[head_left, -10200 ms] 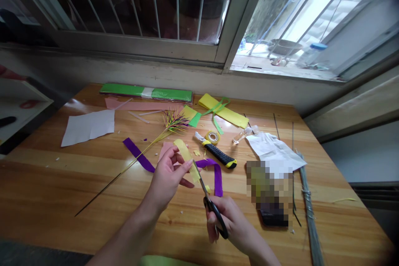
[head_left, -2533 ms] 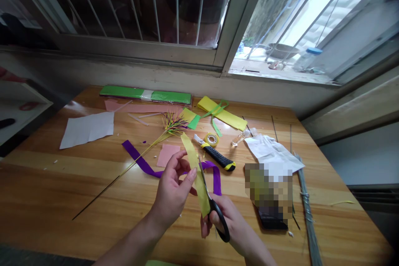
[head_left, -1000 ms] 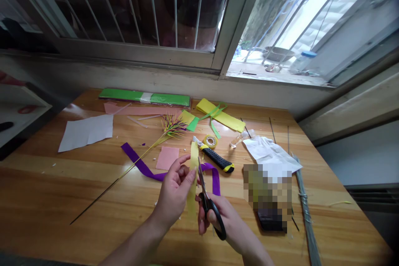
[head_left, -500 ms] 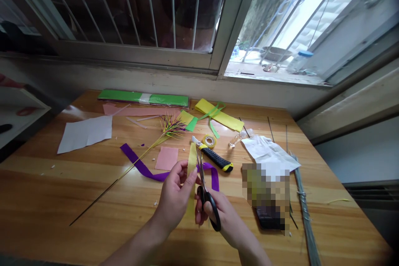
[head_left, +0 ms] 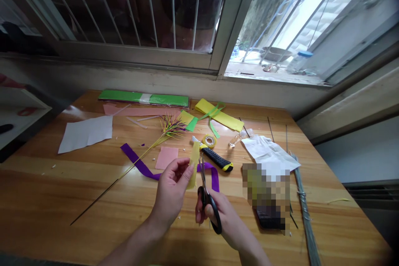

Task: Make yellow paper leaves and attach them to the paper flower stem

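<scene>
My left hand (head_left: pixel 173 185) pinches a yellow paper strip (head_left: pixel 193 164) between thumb and fingers, holding it upright above the table. In my right hand (head_left: pixel 218 210) are black-handled scissors (head_left: pixel 205 197), their blades pointing away from me, just right of the strip. The blades look slightly apart and do not appear to touch the paper. Beneath and behind the hands runs a purple ribbon strip (head_left: pixel 215 178). Past the blade tips lies a black and yellow utility knife (head_left: pixel 218 158), beside a roll of tape (head_left: pixel 209 141). A pink paper square (head_left: pixel 167 158) lies left of the strip.
A stem with a spiky multicoloured tuft (head_left: pixel 171 126) lies to the left, near a white sheet (head_left: pixel 85 134). Green folded paper (head_left: pixel 121 96) and yellow folded paper (head_left: pixel 229 118) are at the back. On the right are white tissue (head_left: pixel 271 153), a phone (head_left: pixel 269 218) and a wire bundle (head_left: pixel 307 216).
The yellow strip has tilted and its lower end has come up from between the hands. My left hand has shifted slightly left, away from the scissors.
</scene>
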A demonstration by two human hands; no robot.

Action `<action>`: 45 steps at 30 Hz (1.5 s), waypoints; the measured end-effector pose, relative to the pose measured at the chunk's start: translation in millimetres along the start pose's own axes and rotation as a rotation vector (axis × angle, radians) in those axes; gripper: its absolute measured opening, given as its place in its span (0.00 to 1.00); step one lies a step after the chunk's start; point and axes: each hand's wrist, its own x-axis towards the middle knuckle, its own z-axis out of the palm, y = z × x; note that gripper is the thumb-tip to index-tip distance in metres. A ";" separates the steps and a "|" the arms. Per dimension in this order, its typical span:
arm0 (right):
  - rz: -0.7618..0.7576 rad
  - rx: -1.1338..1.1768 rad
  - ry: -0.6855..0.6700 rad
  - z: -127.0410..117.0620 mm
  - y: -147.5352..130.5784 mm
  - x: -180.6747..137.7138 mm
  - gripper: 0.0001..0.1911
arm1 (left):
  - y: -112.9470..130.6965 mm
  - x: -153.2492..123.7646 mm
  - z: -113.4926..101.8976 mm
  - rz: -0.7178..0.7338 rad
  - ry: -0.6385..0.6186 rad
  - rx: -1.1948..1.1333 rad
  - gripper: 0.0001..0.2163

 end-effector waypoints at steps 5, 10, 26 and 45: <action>-0.026 -0.083 0.005 1.6 -0.5 -1.2 0.28 | 2.4 -4.3 3.6 -0.069 -0.034 -0.096 0.09; -0.017 -0.085 0.008 3.6 -3.4 -3.3 0.28 | 1.2 -5.4 2.8 -0.063 -0.014 -0.049 0.09; -0.011 -0.106 0.059 11.4 -3.7 1.0 0.35 | 4.2 -6.5 7.4 -0.019 0.007 -0.007 0.12; 0.000 -0.135 0.107 13.9 -2.3 -1.4 0.29 | 5.4 -5.9 12.5 0.019 0.073 0.040 0.12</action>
